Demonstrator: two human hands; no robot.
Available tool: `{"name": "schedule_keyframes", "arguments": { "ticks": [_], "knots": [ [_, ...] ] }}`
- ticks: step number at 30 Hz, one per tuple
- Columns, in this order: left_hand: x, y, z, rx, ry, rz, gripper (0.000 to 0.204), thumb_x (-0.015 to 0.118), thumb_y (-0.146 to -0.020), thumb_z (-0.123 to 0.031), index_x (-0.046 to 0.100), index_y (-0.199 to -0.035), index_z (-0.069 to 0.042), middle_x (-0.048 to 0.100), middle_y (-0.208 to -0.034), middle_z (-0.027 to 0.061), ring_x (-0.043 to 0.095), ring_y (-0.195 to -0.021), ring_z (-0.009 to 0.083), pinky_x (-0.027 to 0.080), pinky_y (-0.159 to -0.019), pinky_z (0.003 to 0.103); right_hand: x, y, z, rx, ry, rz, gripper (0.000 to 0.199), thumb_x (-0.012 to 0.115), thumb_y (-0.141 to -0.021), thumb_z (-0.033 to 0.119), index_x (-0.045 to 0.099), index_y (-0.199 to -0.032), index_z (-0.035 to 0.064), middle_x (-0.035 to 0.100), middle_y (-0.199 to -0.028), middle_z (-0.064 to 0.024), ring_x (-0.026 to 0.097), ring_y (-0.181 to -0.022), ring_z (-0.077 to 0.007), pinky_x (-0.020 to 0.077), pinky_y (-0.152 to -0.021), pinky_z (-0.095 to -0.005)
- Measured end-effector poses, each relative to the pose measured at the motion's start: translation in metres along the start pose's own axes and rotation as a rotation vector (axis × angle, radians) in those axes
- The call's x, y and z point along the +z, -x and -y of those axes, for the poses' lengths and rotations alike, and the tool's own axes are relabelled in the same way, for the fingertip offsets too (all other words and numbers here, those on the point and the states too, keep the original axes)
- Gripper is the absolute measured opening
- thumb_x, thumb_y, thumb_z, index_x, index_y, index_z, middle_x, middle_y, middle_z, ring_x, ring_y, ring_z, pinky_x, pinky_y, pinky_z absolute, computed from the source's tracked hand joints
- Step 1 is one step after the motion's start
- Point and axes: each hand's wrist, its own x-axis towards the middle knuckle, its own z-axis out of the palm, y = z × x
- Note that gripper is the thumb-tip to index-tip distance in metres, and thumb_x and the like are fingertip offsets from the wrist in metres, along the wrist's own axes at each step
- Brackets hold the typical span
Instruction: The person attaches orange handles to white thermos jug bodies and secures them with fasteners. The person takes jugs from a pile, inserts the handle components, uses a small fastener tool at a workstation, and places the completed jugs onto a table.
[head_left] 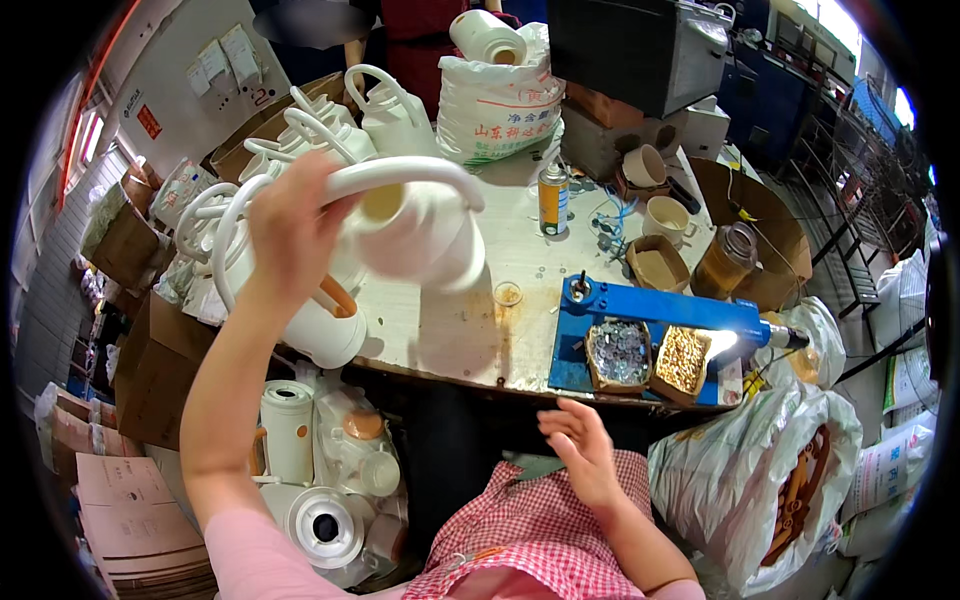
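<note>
My left hand (290,225) is raised over the left part of the table and closed round the thick curved handle of a white watering can (455,245). The can is tilted, its open mouth showing, and smeared by motion. Just behind and below that hand are more white cans, one with a wooden-coloured grip (336,296). My right hand (580,440) is held above my lap in front of the table edge, fingers apart and holding nothing. Nearest to it on the table is a blue hand press (650,305).
At the press stand a box of silvery small parts (618,352) and a box of brass-coloured ones (682,360). Behind are a spray can (553,200), cups (668,218) and a white sack (500,110). Lower right, a bag holds orange-brown handles (797,500). White cans (288,430) stand below left.
</note>
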Motion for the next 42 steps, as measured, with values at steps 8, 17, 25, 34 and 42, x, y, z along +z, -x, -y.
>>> {"name": "schedule_keyframes", "arguments": {
  "ticks": [8,17,25,34,42],
  "knots": [
    [-0.132,0.118,-0.063,-0.905,0.716,0.129,0.010,0.056,-0.102,-0.014,0.052,-0.108,-0.007,0.043,-0.072,-0.0065,0.034,-0.051,-0.0016,0.025,-0.042,0.017,0.012,0.043,-0.060,0.239,-0.315,-0.431,0.034,0.051,-0.105,0.028,0.060,-0.115,-0.0022,0.066,-0.105,-0.0090,0.062,-0.095,-0.0178,0.0514,-0.084,-0.0307],
    [-0.014,0.276,-0.116,-0.661,0.164,0.524,0.041,0.055,-0.095,-0.011,0.052,-0.134,-0.002,0.054,-0.136,0.0191,0.048,-0.130,0.0357,0.033,-0.112,0.046,-0.097,0.083,-0.064,0.400,0.632,-0.198,0.043,0.068,-0.093,0.037,0.067,-0.112,-0.0010,0.071,-0.097,-0.0174,0.069,-0.084,-0.0285,0.0546,-0.080,-0.0402],
    [0.000,0.307,-0.131,-0.756,0.635,0.614,0.041,0.039,-0.105,-0.027,0.052,-0.135,-0.001,0.058,-0.131,0.0173,0.053,-0.124,0.0325,0.037,-0.108,0.043,-0.151,-0.033,0.031,-0.245,1.107,-0.601,0.012,0.069,-0.087,0.014,0.071,-0.089,0.0023,0.069,-0.085,-0.0141,0.067,-0.075,-0.0281,0.0519,-0.068,-0.0371],
    [0.020,0.287,-0.130,-0.932,0.725,0.675,0.039,0.043,-0.102,-0.023,0.052,-0.133,-0.001,0.059,-0.124,0.0170,0.057,-0.113,0.0307,0.042,-0.101,0.039,-0.193,-0.108,0.008,0.116,1.606,-0.560,0.015,0.067,-0.085,0.028,0.075,-0.092,0.0161,0.074,-0.086,-0.0101,0.072,-0.082,-0.0320,0.0549,-0.075,-0.0446],
    [0.032,0.273,-0.127,-0.869,0.712,0.653,0.037,0.045,-0.100,-0.023,0.055,-0.128,-0.001,0.059,-0.121,0.0189,0.058,-0.110,0.0345,0.043,-0.099,0.040,-0.154,-0.082,0.041,-0.234,1.099,-0.607,0.015,0.072,-0.090,0.017,0.069,-0.090,0.0032,0.072,-0.078,-0.0096,0.070,-0.070,-0.0198,0.0529,-0.067,-0.0325]
  ]
}}
